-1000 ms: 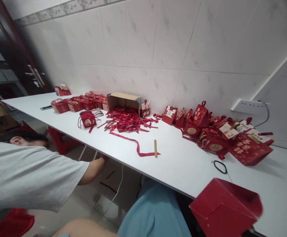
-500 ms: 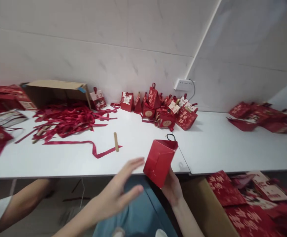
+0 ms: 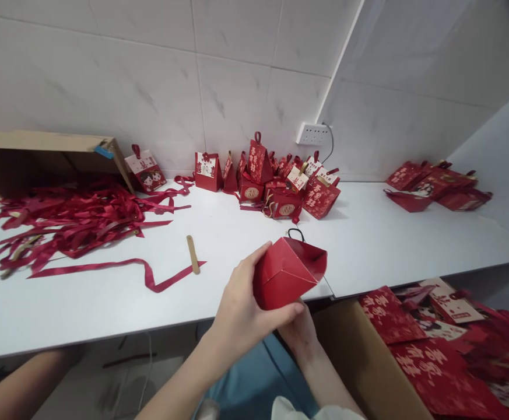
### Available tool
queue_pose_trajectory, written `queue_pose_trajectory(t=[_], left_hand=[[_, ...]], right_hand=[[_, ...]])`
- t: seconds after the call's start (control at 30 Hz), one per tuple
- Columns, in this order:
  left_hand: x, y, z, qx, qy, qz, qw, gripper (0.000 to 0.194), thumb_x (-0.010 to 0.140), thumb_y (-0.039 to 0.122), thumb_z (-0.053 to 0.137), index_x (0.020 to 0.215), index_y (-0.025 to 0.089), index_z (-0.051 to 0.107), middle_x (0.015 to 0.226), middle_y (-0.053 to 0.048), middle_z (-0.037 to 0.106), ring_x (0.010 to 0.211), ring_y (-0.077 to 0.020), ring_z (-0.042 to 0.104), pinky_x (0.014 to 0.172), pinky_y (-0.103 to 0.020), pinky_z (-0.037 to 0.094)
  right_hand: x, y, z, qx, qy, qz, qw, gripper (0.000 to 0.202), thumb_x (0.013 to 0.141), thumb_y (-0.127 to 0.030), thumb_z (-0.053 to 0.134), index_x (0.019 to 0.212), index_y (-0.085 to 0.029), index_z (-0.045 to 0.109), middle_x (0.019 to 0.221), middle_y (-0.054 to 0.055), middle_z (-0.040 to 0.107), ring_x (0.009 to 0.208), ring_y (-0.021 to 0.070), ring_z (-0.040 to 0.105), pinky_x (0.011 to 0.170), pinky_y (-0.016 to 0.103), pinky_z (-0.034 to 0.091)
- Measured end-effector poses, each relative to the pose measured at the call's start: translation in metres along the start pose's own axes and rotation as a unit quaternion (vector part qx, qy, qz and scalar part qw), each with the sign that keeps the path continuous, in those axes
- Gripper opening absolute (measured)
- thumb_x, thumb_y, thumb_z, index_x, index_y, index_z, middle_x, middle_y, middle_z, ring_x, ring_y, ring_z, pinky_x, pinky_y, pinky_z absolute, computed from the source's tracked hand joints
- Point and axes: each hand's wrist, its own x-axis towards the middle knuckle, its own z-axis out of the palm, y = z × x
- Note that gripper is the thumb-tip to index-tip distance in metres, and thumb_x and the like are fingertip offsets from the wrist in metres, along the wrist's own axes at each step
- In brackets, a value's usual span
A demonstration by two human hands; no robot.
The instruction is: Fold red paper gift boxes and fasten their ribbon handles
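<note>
Over the front edge of the table I hold a red paper gift box (image 3: 284,273), tilted, its open top facing right and away from me. My left hand (image 3: 243,297) wraps round its left side, thumb across the lower front. Beneath the box, my right hand (image 3: 300,332) supports it from below; most of its fingers are hidden behind the box. On the table to the left lie a flat gold stick (image 3: 193,255) and a single dark red ribbon (image 3: 105,265). A small black loop (image 3: 296,234) shows just behind the box.
A heap of red ribbons (image 3: 79,219) spills from a cardboard box (image 3: 44,142) on the left. Several finished red gift boxes (image 3: 258,163) stand by the wall, others (image 3: 438,184) at the right. A carton (image 3: 368,361) of flat red packets is beside me. Another person's arm (image 3: 31,382) shows lower left.
My left hand has come from apart to grasp the gift box. The box has turned, so its opening shows more. The view has shifted right.
</note>
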Motion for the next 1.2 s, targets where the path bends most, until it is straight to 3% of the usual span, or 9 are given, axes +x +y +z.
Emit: queue_pose_trajectory(t=[0.13,0.3,0.6,0.73,0.8,0.93,1.07,1.13,1.2], left_hand=[[-0.004,-0.003,-0.010,0.002,0.005,0.039,0.999,0.076,0.063,0.031,0.075,0.129,0.024,0.038,0.130,-0.010,0.050,0.118,-0.0273,0.050,0.098,-0.043,0.044],[-0.013,-0.008,-0.025,-0.018,0.013,0.098,0.995,0.073,0.064,0.015,0.067,0.130,0.025,0.037,0.132,-0.008,0.045,0.124,-0.0247,0.043,0.105,-0.040,0.037],[-0.023,-0.015,-0.034,-0.100,0.002,0.057,0.993,0.070,0.066,0.017,0.066,0.131,0.025,0.040,0.130,-0.009,0.050,0.117,-0.0267,0.051,0.099,-0.039,0.043],[-0.018,-0.020,-0.029,-0.200,0.020,-0.016,0.980,0.067,0.067,0.030,0.073,0.127,0.023,0.045,0.126,-0.010,0.054,0.115,-0.0273,0.053,0.096,-0.037,0.046],[-0.013,-0.024,-0.023,-0.328,0.017,-0.099,0.939,0.067,0.067,0.041,0.072,0.125,0.021,0.047,0.122,-0.010,0.058,0.112,-0.0275,0.056,0.093,-0.036,0.048],[-0.007,-0.029,-0.010,-0.547,-0.058,-0.302,0.779,0.051,0.076,0.049,0.062,0.114,0.016,0.054,0.102,-0.010,0.067,0.093,-0.0221,0.066,0.078,-0.030,0.055],[-0.007,-0.027,-0.002,-0.639,-0.095,-0.391,0.656,0.046,0.085,0.051,0.050,0.109,0.012,0.054,0.083,-0.007,0.068,0.068,-0.0140,0.068,0.062,-0.021,0.057],[-0.008,-0.024,-0.001,-0.650,-0.094,-0.407,0.634,0.050,0.087,0.053,0.043,0.108,0.009,0.053,0.077,-0.009,0.067,0.064,-0.0138,0.068,0.061,-0.021,0.057],[-0.009,-0.021,-0.003,-0.655,-0.081,-0.402,0.634,0.053,0.089,0.053,0.041,0.110,0.006,0.051,0.076,-0.010,0.067,0.065,-0.0146,0.068,0.064,-0.021,0.058]], right_hand=[[0.002,-0.005,0.001,-0.032,0.009,-0.023,0.999,0.019,0.070,-0.034,0.072,0.088,-0.026,0.070,0.096,0.003,0.072,0.086,0.0207,0.067,0.080,0.037,0.055],[0.003,-0.026,0.014,-0.079,0.045,-0.145,0.985,0.024,0.063,-0.032,0.079,0.084,-0.028,0.070,0.091,0.000,0.073,0.087,0.0181,0.067,0.076,0.032,0.056],[-0.006,-0.046,0.021,-0.163,0.079,-0.239,0.954,0.030,0.057,-0.029,0.082,0.084,-0.027,0.070,0.083,0.001,0.072,0.075,0.0161,0.066,0.069,0.029,0.055],[-0.008,-0.058,0.028,-0.239,0.093,-0.302,0.918,0.035,0.063,-0.040,0.077,0.093,-0.025,0.068,0.085,0.002,0.070,0.076,0.0160,0.063,0.070,0.029,0.052],[-0.008,-0.068,0.038,-0.334,0.102,-0.331,0.877,0.039,0.064,-0.048,0.073,0.091,-0.020,0.067,0.083,0.004,0.069,0.074,0.0173,0.061,0.068,0.028,0.050],[-0.005,-0.089,0.070,-0.565,0.137,-0.313,0.751,0.042,0.068,-0.059,0.063,0.062,-0.017,0.058,0.054,-0.001,0.055,0.054,0.0131,0.048,0.052,0.025,0.038],[0.001,-0.100,0.101,-0.700,0.152,-0.301,0.629,0.055,0.076,-0.062,0.052,0.043,-0.021,0.036,0.040,-0.004,0.035,0.044,0.0090,0.029,0.047,0.026,0.025],[0.005,-0.103,0.108,-0.718,0.150,-0.296,0.611,0.055,0.077,-0.061,0.050,0.042,-0.022,0.034,0.040,-0.004,0.035,0.043,0.0092,0.028,0.047,0.026,0.024],[0.010,-0.105,0.108,-0.710,0.151,-0.277,0.630,0.053,0.076,-0.061,0.050,0.043,-0.022,0.037,0.039,-0.003,0.038,0.042,0.0101,0.032,0.047,0.026,0.025]])
